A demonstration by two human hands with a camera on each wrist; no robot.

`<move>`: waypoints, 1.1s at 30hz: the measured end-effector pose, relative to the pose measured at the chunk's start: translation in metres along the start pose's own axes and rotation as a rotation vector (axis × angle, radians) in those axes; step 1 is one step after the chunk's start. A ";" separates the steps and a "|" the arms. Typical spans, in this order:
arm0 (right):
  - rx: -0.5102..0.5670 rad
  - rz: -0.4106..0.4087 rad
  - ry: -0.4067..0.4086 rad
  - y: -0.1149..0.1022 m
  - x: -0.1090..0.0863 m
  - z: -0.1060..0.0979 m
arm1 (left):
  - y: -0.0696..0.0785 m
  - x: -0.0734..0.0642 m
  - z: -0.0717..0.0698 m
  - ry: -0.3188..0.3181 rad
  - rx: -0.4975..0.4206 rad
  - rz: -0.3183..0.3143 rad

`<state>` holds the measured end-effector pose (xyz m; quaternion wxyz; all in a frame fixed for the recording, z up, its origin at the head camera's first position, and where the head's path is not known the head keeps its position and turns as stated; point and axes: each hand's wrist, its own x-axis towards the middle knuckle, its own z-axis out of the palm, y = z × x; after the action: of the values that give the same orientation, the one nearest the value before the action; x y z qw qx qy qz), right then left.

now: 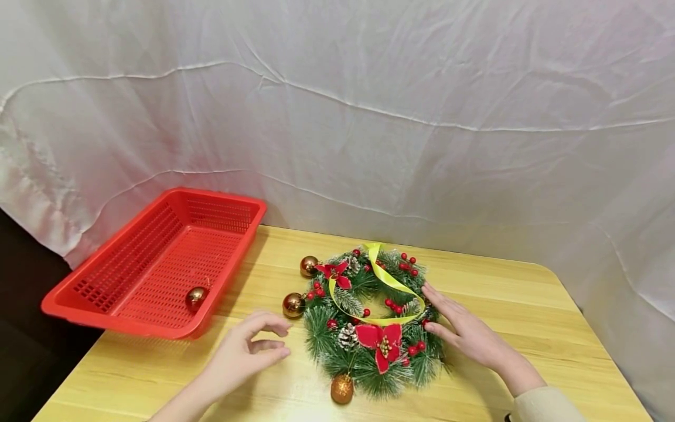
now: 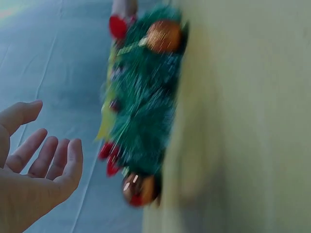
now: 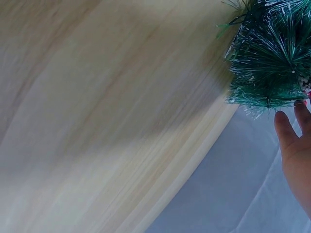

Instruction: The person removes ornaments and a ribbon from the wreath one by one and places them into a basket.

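Note:
A green Christmas wreath [image 1: 369, 328] with red flowers, red berries, pinecones, gold balls and a yellow ribbon [image 1: 392, 284] lies flat on the wooden table [image 1: 527, 305]. My right hand [image 1: 464, 328] rests with straight fingers against the wreath's right side. My left hand [image 1: 245, 351] hovers just left of the wreath with loosely curled fingers and holds nothing; the nearest thing to it is a gold ball [image 1: 292, 305] on the wreath's left edge. In the left wrist view the blurred wreath [image 2: 143, 107] is beside my open left hand [image 2: 39, 165]. The right wrist view shows my fingertips [image 3: 291, 141] at the wreath's needles [image 3: 272, 58].
A red plastic mesh basket [image 1: 153, 264] sits at the table's left, overhanging the edge, with one gold ball [image 1: 196, 298] inside. A wrinkled white cloth [image 1: 369, 117] hangs behind the table. The table's rounded right corner [image 1: 548, 272] lies beyond the wreath.

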<state>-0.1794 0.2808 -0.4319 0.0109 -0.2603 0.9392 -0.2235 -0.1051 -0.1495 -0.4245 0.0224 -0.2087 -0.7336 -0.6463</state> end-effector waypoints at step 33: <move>0.004 -0.001 0.005 0.000 0.000 0.001 | -0.038 -0.011 0.072 -0.243 -0.119 -0.085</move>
<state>-0.1792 0.2806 -0.4329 0.0090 -0.2603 0.9387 -0.2259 -0.0911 -0.0869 -0.4749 -0.1065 -0.2551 -0.6994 -0.6591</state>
